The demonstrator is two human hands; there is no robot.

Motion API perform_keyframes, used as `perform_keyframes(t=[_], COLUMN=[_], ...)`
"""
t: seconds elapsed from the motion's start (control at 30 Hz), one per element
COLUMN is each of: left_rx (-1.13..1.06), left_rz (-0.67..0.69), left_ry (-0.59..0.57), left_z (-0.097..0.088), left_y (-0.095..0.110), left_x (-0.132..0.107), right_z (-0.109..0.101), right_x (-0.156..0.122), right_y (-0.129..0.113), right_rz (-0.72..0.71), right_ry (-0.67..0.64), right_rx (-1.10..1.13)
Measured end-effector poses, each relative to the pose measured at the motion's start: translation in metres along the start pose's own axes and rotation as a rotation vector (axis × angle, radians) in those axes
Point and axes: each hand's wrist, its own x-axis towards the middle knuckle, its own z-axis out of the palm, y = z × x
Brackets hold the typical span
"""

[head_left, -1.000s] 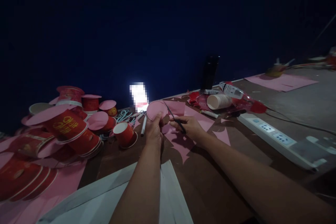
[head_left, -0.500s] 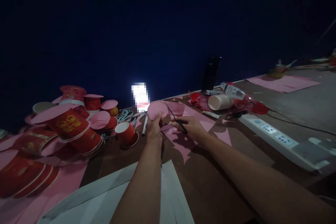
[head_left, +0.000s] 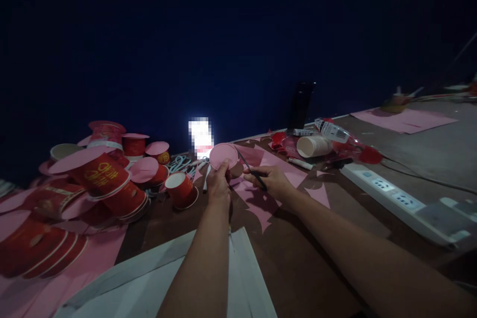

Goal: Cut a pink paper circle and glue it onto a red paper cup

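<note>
Pretty dark on my end, but here's what I've got. Far left there's a big messy pile of red paper cups [head_left: 93, 179], some capped with pink circles, and one lone red cup [head_left: 181, 190] lying tipped over just right of it. A white sheet [head_left: 149, 278] sits at the near edge. In the middle, the left hand [head_left: 218, 186] is pinching a pink paper disc [head_left: 223, 155], held up off the table [head_left: 179, 223]. The right hand [head_left: 274, 181] is clenched round the scissors [head_left: 250, 170], blade tip just beside the disc's right edge; can't tell if the blades are apart. Pink scraps [head_left: 261, 203] lie under both hands. Further right there's a stack of plain cups [head_left: 313, 145] on its side, then a white power strip [head_left: 391, 194].
</note>
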Motion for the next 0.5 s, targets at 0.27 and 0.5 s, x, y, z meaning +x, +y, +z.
perform_keyframes(t=[0.27, 0.5], left_rx=[0.083, 0.207], left_rz=[0.108, 0.168], left_ry=[-0.030, -0.073], left_z=[-0.0046, -0.0081], left_y=[-0.0057, -0.0071], left_x=[0.0053, 0.0034], right_z=[-0.0015, -0.0037], right_x=[-0.0005, 0.0013], right_y=[0.0024, 0.0037], right_rz=[0.046, 0.012], right_ry=[-0.026, -0.020], right_rx=[0.003, 0.034])
